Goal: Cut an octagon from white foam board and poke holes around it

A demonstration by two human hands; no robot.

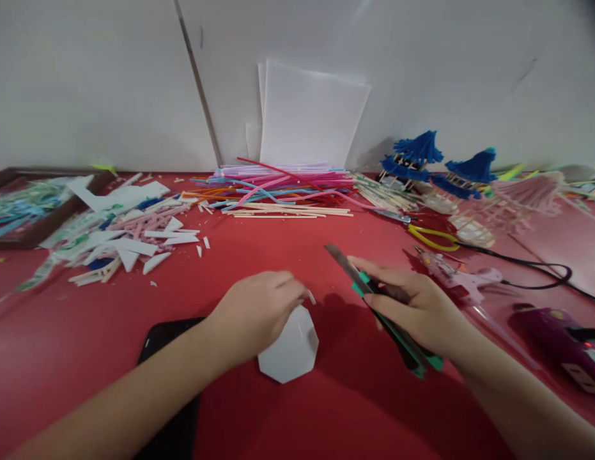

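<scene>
The white card [288,352] lies just below the left hand [261,310], whose fingers pinch a pale strip [312,297]; the right hand [424,313] grips a green-handled tool [348,266].

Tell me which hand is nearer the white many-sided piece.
Left. The left hand is at the upper-left edge of the white many-sided piece, overlapping it in view; the right hand is off to its right, gripping a green-handled tool.

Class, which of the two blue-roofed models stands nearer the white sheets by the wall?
The left-hand blue-roofed model: it is next along from the white sheets, while the right-hand one sits beside the pink-roofed model.
</scene>
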